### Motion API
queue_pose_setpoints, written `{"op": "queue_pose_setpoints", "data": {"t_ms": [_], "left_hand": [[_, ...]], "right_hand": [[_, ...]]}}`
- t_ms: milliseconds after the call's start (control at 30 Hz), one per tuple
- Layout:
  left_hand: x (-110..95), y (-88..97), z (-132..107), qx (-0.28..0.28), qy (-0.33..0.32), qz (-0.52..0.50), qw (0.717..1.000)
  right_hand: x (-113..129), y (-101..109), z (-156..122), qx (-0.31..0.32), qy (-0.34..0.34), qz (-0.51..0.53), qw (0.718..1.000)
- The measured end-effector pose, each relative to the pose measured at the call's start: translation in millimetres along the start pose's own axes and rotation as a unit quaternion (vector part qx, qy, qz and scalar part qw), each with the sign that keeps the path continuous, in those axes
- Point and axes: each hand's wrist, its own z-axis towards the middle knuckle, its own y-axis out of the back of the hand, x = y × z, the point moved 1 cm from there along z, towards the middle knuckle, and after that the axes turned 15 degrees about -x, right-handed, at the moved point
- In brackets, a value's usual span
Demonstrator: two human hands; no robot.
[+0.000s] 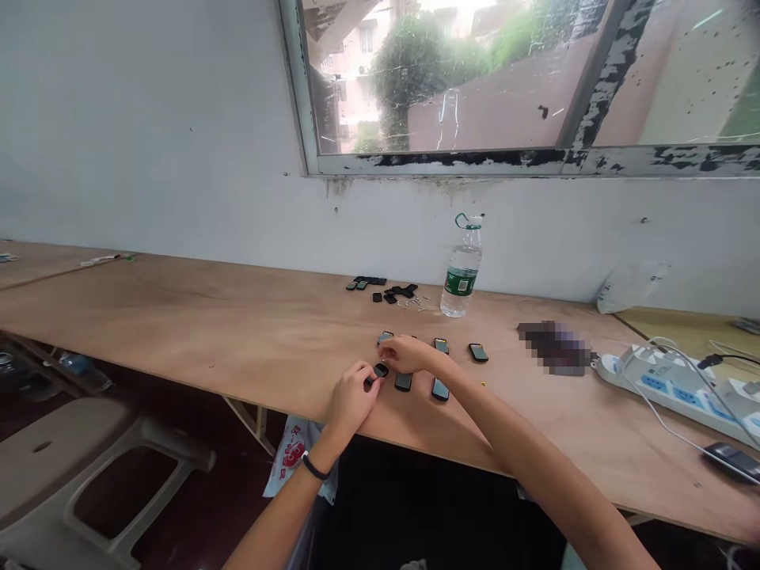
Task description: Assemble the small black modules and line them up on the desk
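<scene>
Near the front edge of the wooden table, my left hand (351,397) grips a small black device with a grey screen (381,370) between thumb and fingers. My right hand (409,354) reaches in from the right, its fingertips pinched just above that device. Whatever is in the pinch is too small to make out. Several similar devices lie around my hands: one device (404,382) below my right hand, another device (440,389) beside my right forearm, and one more device (478,352) farther right. Part of a device (385,337) shows behind my right fingers.
Black parts (404,292) and small shiny bits (414,302) lie toward the back of the table (237,324). A water bottle (461,277) stands near the wall. At right are a blurred dark object (555,348), a white power strip (665,388) with cables, and a black mouse-like object (733,461).
</scene>
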Motion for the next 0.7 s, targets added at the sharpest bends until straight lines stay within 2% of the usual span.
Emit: {"op": "queue_pose_setpoints", "data": {"t_ms": [133,267,467,700], "left_hand": [[1.2,-0.5,-0.3,0.002,0.005,-0.009,1.000],[1.9,-0.8,0.1,0.007,0.004,-0.012,1.000],[2.0,-0.2,0.5,0.010,0.000,-0.009,1.000],[1.1,-2.2,0.2,0.006,-0.001,0.005,1.000]], "right_hand": [[2.3,2.9,0.3,-0.039,-0.017,0.075,0.996],[8.6,4.7,1.0,-0.055,-0.038,0.105,0.992],[18.1,-2.2,3.6,-0.031,-0.066,0.101,0.992],[13.8,-5.5,1.2,0.003,-0.082,0.109,0.991]]}}
